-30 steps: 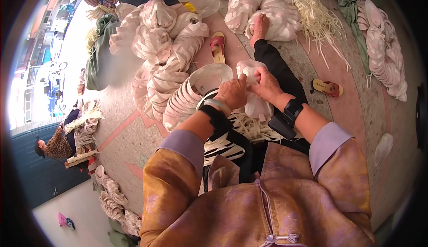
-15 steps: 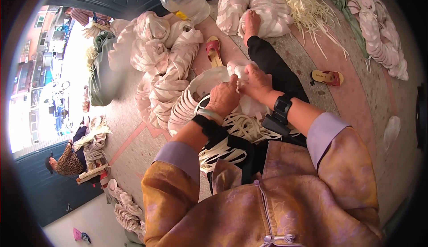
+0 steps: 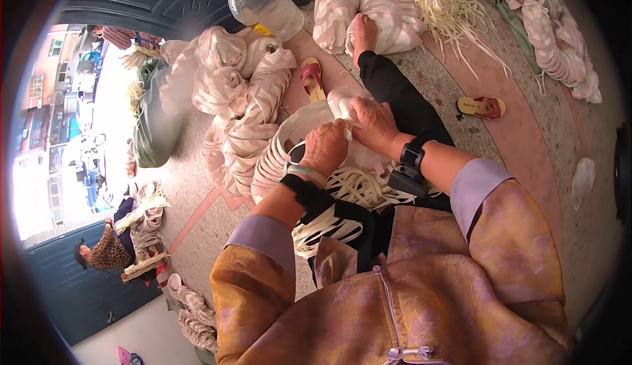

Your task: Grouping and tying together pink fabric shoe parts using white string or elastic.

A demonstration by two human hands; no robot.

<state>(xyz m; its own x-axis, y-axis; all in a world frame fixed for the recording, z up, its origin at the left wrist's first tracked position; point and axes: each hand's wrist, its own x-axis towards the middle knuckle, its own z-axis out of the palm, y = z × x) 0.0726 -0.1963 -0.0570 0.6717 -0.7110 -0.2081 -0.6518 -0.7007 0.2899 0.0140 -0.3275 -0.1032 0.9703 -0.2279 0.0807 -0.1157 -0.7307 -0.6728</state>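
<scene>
My left hand (image 3: 326, 146) and my right hand (image 3: 374, 125) meet above my lap, fingers closed. Between them is a narrow pale fabric strip (image 3: 348, 128), pinched from both sides; its ends are hidden by the fingers. Just beyond the fingertips, a rolled whitish fabric piece (image 3: 340, 104) sticks up. A curved stack of thin white-and-pink fabric pieces (image 3: 268, 169) lies beside my left hand and bends round in front of it. Loose cream strips (image 3: 359, 187) lie across my lap beneath both wrists.
Twisted bundles of similar pieces (image 3: 227, 95) lie at left, another bundle (image 3: 398, 19) by my bare foot (image 3: 364, 32). Around are a clear plastic jug (image 3: 266, 9), cream strips (image 3: 444, 9), red sandals (image 3: 482, 107) and a green sack (image 3: 157, 121). Another person (image 3: 108, 250) sits far left.
Both hands stay together at the fabric strip, with only a small shift of the fingers. The whole view has tilted slightly.
</scene>
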